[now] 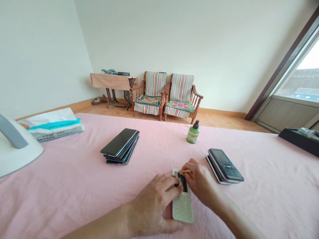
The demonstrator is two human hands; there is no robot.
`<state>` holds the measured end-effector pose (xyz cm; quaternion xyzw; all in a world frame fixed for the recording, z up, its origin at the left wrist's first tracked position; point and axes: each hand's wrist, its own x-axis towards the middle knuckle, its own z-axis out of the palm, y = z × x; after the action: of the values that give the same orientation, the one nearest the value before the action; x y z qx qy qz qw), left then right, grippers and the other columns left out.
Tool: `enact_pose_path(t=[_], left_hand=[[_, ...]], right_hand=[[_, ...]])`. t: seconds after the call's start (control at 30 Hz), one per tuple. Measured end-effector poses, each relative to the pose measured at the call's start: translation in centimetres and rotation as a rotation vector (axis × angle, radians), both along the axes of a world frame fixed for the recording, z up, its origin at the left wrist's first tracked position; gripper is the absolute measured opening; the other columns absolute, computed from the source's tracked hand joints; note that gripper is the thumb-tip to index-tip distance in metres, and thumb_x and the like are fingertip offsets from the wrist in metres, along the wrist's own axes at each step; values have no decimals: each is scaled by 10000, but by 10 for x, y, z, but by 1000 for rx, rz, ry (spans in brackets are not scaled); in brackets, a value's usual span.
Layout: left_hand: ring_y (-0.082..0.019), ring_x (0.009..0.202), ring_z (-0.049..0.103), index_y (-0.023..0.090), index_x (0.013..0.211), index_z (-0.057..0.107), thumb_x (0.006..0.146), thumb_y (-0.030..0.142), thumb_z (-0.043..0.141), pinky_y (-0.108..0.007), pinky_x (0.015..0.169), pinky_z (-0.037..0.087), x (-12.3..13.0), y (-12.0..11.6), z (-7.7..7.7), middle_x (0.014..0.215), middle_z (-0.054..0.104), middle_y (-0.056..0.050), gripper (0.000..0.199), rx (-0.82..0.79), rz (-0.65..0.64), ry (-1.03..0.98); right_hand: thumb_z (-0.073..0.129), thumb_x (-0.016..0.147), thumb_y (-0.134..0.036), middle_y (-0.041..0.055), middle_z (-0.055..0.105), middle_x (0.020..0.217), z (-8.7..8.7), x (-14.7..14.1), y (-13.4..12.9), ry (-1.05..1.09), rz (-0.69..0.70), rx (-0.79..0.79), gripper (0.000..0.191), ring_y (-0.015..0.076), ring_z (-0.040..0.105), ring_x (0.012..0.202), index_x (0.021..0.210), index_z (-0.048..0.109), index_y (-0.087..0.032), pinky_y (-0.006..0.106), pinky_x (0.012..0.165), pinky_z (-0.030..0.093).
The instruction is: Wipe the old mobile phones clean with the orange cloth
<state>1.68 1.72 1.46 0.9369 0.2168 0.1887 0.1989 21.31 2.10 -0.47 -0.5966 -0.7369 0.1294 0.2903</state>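
A white keypad mobile phone (183, 208) lies face up on the pink cloth, its small dark screen partly covered by my fingers. My left hand (158, 196) holds the phone down from its left side, fingers over the screen and thumb near the lower end. My right hand (198, 177) is closed in a pinch on a small orange-tan cloth (184, 171), which touches the phone's top end by the screen. Most of the cloth is hidden in my fingers. Right of that hand lies a short stack of keypad phones (226, 166), a dark one on top.
A stack of dark smartphones (121, 144) lies left of centre. A green spray bottle (193, 133) stands toward the far edge. At left are a tissue pack (57, 127) and a white lamp base (20, 149); at right is a black tray (299, 141). Two wooden armchairs (165, 96) stand beyond.
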Motion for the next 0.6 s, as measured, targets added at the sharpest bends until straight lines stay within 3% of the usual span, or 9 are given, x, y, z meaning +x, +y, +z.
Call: enact_pose_path(t=[0.5, 0.6], left_hand=[[-303, 1181, 468, 182, 1198, 560, 687, 468, 747, -427, 1036, 352, 1, 1, -1, 1239, 556, -97, 615, 0, -3, -30], [-302, 1170, 475, 183, 1187, 563, 711, 465, 721, -433, 1031, 355, 1, 1, 0, 1223, 566, -97, 576, -2, -4, -29]], right_hand=[[458, 861, -75, 17, 579, 782, 1, -1, 0, 64, 78, 14, 249, 139, 570, 728, 764, 662, -182, 248, 660, 399], [484, 820, -41, 14, 569, 758, 2, 2, -1, 18, 39, 0, 231, 146, 562, 718, 756, 658, -178, 254, 650, 396]])
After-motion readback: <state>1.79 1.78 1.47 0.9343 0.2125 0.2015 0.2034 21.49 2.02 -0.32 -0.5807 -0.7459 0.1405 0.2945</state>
